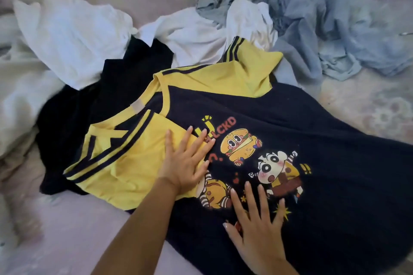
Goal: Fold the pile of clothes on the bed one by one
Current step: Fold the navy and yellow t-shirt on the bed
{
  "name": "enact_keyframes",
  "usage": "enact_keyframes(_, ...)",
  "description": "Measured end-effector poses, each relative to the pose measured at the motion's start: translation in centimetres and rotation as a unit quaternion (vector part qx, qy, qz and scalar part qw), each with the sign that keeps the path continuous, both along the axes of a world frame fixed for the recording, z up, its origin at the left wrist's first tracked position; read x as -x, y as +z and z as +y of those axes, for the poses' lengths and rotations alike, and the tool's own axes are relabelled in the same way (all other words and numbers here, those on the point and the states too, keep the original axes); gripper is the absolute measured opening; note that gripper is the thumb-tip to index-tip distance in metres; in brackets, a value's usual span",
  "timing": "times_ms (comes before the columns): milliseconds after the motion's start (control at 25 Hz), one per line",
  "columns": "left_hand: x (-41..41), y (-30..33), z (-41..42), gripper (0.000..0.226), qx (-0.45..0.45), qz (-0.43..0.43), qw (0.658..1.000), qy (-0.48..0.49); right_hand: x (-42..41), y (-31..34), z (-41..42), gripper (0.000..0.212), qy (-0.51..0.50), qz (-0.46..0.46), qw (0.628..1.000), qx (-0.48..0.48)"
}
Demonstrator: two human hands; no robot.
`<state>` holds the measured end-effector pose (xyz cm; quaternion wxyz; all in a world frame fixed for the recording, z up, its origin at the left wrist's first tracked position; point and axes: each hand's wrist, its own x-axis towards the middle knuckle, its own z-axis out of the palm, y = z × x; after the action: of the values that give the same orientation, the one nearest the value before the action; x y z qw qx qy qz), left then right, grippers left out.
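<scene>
Head view: the left hand [186,164], fingers spread flat, presses the yellow sleeve of a navy cartoon-print T-shirt [335,140] spread across the bed [67,230]; the right hand [257,227], also spread flat, rests on the print at 5 o'clock. Beyond the shirt lie a white garment [67,35] at 11 o'clock and crumpled blue-grey clothes [324,18] at 1 o'clock.

Lighting: dim, soft, even; shadows faint, no glare. Focus: soft overall, motion blur at left edge. Distortion: wide-angle bending toward the corners.
</scene>
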<state>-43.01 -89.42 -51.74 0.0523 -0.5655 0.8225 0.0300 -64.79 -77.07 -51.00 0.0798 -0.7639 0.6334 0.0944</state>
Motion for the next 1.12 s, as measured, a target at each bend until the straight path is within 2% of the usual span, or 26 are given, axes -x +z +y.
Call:
enact_keyframes(160,-0.3,-0.1,-0.5,0.058,-0.009,0.019,1.0,-0.009,-0.1,0.9,-0.4,0.062,0.031,-0.018,0.999,-0.014)
enact_keyframes(240,-0.2,-0.2,-0.4,0.056,0.005,0.033,0.999,-0.013,-0.6,2.4,-3.2,0.054,0.074,-0.069,0.994,0.031)
enact_keyframes(320,-0.1,-0.2,-0.3,0.059,0.012,0.047,0.999,-0.015,-1.7,4.1,-9.7,0.049,0.077,-0.116,0.984,0.111)
enact_keyframes(400,0.0,-0.1,-0.3,0.062,0.01,0.057,0.998,-0.015,-2.4,6.2,-18.9,0.049,-0.004,-0.138,0.976,0.167)
enact_keyframes(520,-0.1,0.0,-0.9,0.064,0.005,0.052,0.998,-0.019,-1.3,8.7,-31.7,0.054,-0.158,-0.119,0.971,0.137)
enact_keyframes(680,-0.2,0.1,-1.2,0.063,0.018,0.061,0.998,-0.02,0.5,9.6,-39.2,0.066,-0.316,-0.128,0.94,-0.013)
enact_keyframes(800,-0.2,0.2,-1.2,0.063,0.023,0.064,0.998,-0.018,1.2,9.4,-40.8,0.088,-0.257,0.006,0.954,-0.157)
enact_keyframes(840,-0.2,0.0,-1.0,0.063,0.025,0.063,0.997,-0.021,1.3,9.7,-40.9,0.086,-0.217,0.009,0.961,-0.174)
enact_keyframes(920,-0.3,-0.4,-0.8,0.063,0.032,0.055,0.998,-0.022,1.0,10.9,-40.1,0.07,-0.173,-0.091,0.965,-0.173)
enact_keyframes(1000,-0.3,-0.3,-1.0,0.064,0.027,0.054,0.998,-0.024,-0.1,12.0,-38.6,0.051,-0.175,-0.241,0.948,-0.108)
enact_keyframes(1080,-0.2,-0.4,-1.1,0.063,0.019,0.051,0.998,-0.025,-2.7,13.2,-34.9,0.02,-0.097,-0.297,0.95,-0.017)
enact_keyframes(1120,0.0,-0.4,-0.9,0.062,0.022,0.056,0.998,-0.013,-3.9,13.2,-32.5,0.026,-0.038,-0.319,0.947,0.011)
